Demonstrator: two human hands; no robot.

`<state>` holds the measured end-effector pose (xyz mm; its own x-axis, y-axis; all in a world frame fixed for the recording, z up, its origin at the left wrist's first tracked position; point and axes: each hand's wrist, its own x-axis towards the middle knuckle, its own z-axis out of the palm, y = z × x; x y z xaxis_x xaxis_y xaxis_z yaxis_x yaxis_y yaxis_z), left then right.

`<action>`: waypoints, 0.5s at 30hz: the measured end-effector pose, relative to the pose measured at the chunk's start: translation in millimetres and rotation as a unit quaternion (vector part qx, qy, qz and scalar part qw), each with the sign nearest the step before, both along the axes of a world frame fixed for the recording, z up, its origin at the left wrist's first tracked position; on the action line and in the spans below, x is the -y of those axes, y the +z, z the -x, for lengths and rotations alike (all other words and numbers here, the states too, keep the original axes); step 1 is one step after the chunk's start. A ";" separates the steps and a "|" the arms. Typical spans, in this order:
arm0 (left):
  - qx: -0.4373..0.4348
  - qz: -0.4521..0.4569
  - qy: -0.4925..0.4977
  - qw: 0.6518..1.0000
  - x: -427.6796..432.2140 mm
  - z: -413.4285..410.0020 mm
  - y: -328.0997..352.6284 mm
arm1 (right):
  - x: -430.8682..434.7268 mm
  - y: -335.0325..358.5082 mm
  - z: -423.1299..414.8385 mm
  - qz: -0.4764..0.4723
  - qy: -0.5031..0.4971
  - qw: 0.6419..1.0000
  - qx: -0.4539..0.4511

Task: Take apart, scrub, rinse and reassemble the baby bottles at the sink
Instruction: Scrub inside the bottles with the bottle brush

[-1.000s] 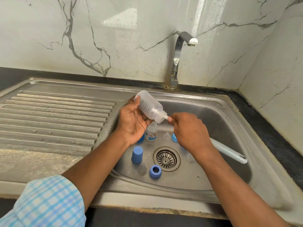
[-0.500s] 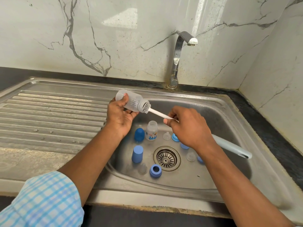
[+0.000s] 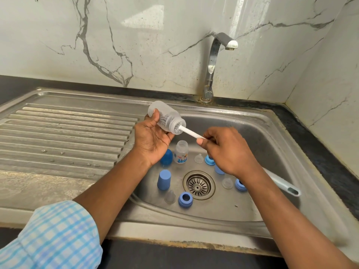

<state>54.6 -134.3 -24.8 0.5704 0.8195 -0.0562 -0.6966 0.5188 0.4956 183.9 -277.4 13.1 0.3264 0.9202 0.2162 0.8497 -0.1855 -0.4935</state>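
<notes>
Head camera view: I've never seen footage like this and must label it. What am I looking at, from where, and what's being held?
No machine here: a person wears one camera on the head, looking down at their own bare hands over a steel sink. The left hand grips a clear baby bottle, tilted. The right hand pinches the white stem of a bottle brush whose bristles are inside that bottle. In the basin, around the drain, lie the taken-apart pieces: a second open bottle, blue caps, blue screw rings and clear teats. No water runs from the tap.
</notes>
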 end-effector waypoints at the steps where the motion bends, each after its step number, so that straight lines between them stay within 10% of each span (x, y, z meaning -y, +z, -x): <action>1: -0.005 -0.018 -0.004 1.000 1.2 -0.5 -0.3 | -0.5 -1.3 1.5 0.003 0.006 1.000 -0.023; 7: -0.053 -0.105 -0.034 0.993 13.5 -11.8 -5.6 | -6.2 -9.7 5.6 0.016 0.005 0.988 -0.155; 15: -0.285 -0.138 0.039 0.948 12.2 -17.9 -7.4 | -10.7 -15.8 5.6 0.016 -0.105 0.994 0.010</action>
<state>72.5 -146.5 -32.2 0.4480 0.8866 -0.1149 -0.3063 0.2730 0.9120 178.3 -266.7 -2.8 0.5076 0.8391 0.1958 0.8000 -0.3746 -0.4687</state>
